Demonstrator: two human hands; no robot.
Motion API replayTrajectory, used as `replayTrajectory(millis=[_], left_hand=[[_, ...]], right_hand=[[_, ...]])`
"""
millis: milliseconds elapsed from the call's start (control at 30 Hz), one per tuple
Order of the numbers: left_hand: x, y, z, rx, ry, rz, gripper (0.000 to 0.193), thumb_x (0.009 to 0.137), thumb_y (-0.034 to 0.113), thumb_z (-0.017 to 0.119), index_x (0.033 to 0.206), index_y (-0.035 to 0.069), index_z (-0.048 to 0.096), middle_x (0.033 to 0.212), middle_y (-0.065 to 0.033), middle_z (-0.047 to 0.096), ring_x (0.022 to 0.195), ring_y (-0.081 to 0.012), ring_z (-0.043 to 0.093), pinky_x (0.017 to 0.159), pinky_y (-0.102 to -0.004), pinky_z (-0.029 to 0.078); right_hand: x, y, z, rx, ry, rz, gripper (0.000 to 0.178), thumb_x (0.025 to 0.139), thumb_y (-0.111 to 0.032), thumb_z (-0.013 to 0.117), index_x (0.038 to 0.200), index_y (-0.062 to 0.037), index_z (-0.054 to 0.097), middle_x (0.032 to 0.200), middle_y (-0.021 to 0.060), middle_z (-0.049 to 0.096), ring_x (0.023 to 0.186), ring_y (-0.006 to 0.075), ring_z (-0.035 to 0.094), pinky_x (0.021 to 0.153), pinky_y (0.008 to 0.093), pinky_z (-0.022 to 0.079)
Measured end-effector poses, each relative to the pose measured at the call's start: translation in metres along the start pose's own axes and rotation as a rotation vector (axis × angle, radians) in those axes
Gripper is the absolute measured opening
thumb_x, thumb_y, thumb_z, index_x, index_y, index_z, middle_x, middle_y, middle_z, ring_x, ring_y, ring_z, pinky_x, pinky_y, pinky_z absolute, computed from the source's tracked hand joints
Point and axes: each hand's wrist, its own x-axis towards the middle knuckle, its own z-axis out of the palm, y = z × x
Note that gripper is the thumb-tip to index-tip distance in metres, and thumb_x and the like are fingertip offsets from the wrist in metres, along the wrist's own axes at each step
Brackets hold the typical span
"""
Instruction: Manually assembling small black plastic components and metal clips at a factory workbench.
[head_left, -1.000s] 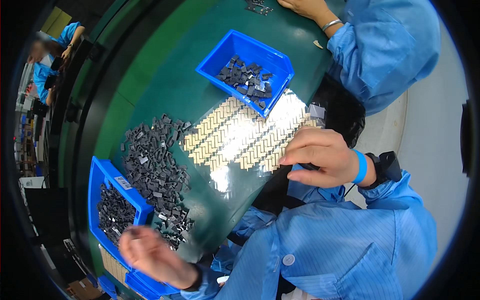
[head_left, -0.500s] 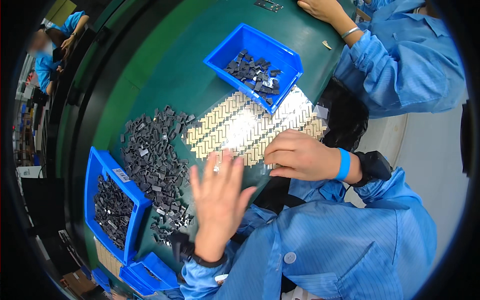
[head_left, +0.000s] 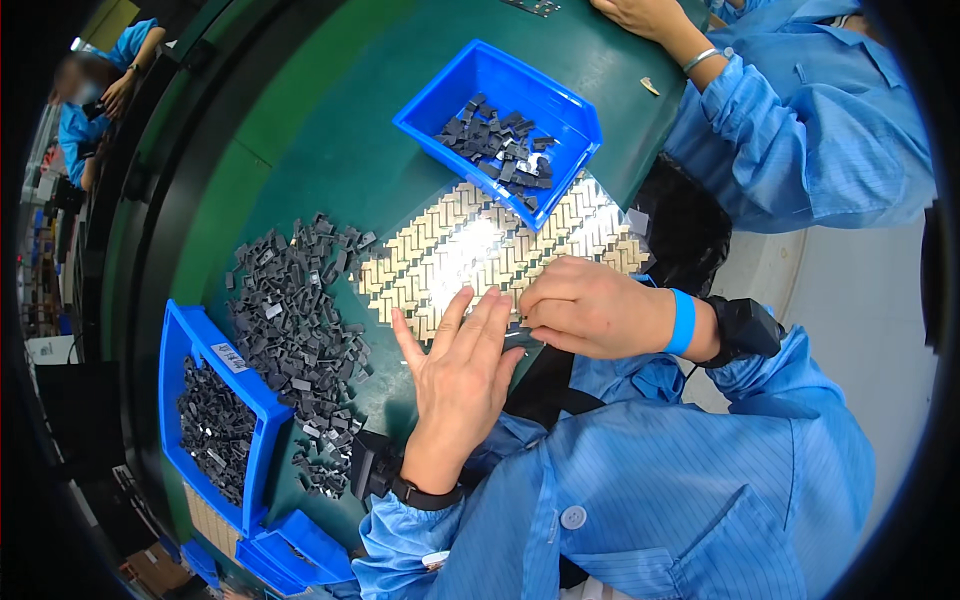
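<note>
A clear sheet carrying rows of pale yellow pieces in a herringbone pattern (head_left: 420, 275) lies on the green table in front of me, with a bright glare across its middle. My left hand (head_left: 462, 375) is open, fingers spread, its fingertips resting on the sheet's near edge. Close beside it, my right hand (head_left: 590, 310) is closed in a pinch at the sheet's near right edge. Whatever sits between its fingertips is hidden. A blue bin (head_left: 560, 105) with small black parts (head_left: 500, 140) stands at the sheet's far side, overlapping it.
Left of the sheet spreads a heap of small black parts (head_left: 300, 320). A second blue bin (head_left: 265, 385), filled with similar parts, stands farther left, near another blue bin (head_left: 300, 550). A co-worker's hand (head_left: 645, 15) rests at the far right. Black plastic (head_left: 690, 225) hangs by the table edge.
My left hand has come down and slightly right, from above the table onto the sheet's near edge. My right hand stays pinched at nearly the same spot.
</note>
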Motion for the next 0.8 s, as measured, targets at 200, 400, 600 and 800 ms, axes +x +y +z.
replayTrajectory(millis=[200,400,600,800], left_hand=[[0.000,0.000,-0.003,-0.095,0.000,-0.045,0.057,0.062,0.014,0.073,0.115,0.010,0.052,0.119,-0.0055,0.055,0.117,-0.0269,0.046,0.103,-0.0591,0.005],[-0.012,0.003,-0.013,-0.421,0.215,0.006,0.028,0.065,0.012,0.065,0.092,0.006,0.063,0.112,-0.0133,0.055,0.113,-0.0316,0.049,0.103,-0.0516,0.014],[-0.042,0.017,-0.021,-1.228,0.384,-0.326,0.023,0.084,0.005,0.058,0.102,-0.008,0.061,0.104,-0.0182,0.061,0.095,-0.0194,0.058,0.088,-0.0315,0.042],[-0.049,0.013,-0.025,-1.496,0.345,-0.402,0.017,0.084,0.004,0.057,0.095,-0.008,0.062,0.089,-0.0162,0.064,0.081,-0.0196,0.061,0.074,-0.0289,0.048]], right_hand=[[0.007,-0.006,-0.007,0.059,0.217,0.127,0.013,0.070,-0.003,0.064,0.079,-0.0027,0.054,0.083,0.0078,0.057,0.074,0.0287,0.057,0.068,0.0368,0.045],[0.019,-0.029,0.005,-0.135,0.449,-0.137,0.015,0.066,-0.002,0.068,0.076,-0.0038,0.056,0.089,0.0079,0.060,0.074,0.0235,0.058,0.067,0.0346,0.047],[0.031,-0.051,0.016,-0.167,0.514,-0.290,0.016,0.069,-0.010,0.068,0.080,-0.0009,0.059,0.096,0.0127,0.061,0.081,0.0249,0.060,0.072,0.0381,0.047],[0.034,-0.053,0.017,0.349,0.374,-0.142,0.024,0.069,-0.011,0.068,0.088,-0.0025,0.058,0.103,0.0141,0.058,0.084,0.0278,0.059,0.071,0.0354,0.047]])
